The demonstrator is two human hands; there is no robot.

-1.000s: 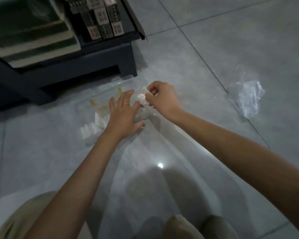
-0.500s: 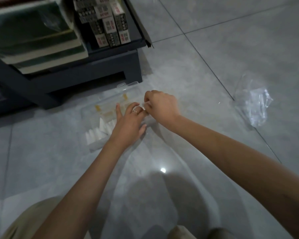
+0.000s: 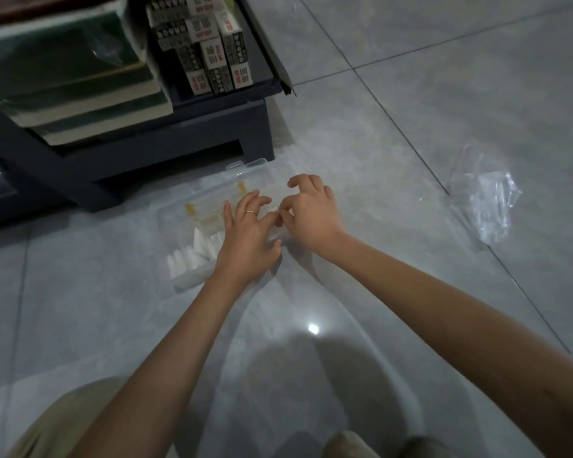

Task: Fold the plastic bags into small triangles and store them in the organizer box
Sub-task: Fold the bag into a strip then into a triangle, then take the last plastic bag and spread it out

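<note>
1. Since a second ago, the small white folded triangle that the right grip held above the organizer box has gone out of sight. That grip has sunk low over the box's right part, while the left grip has stayed spread beside it.
2. On the left grip, the fingers lie fairly straight and fanned, resting on the box's contents and holding nothing visible. On the right grip, the fingers are curled and their tips meet the left fingertips. Whether they pinch the triangle cannot be told, as the hands hide it.
3. Stored triangles stand packed in a row in the near-left compartments, just left of the left wrist. One loose plastic bag lies unfolded on the floor, well apart to the right.
4. Likely risk: the folded film springs open once released, because thin plastic holds a crease poorly. A triangle pushed in crooked could also tip its neighbours or catch on a divider. Pressing on one side may slide the light box across the glossy tiles.
5. Materials:
   - The box is clear, rigid plastic with thin walls, and its edges are hard to see against the grey floor.
   - The triangles look white, opaque and soft-edged.
   - The loose bag is transparent, crinkled and shiny.
   - The tiles are smooth and reflective with dark grout lines.
   - A dark shelf unit at the far left carries stacked books and small printed cartons.
</note>
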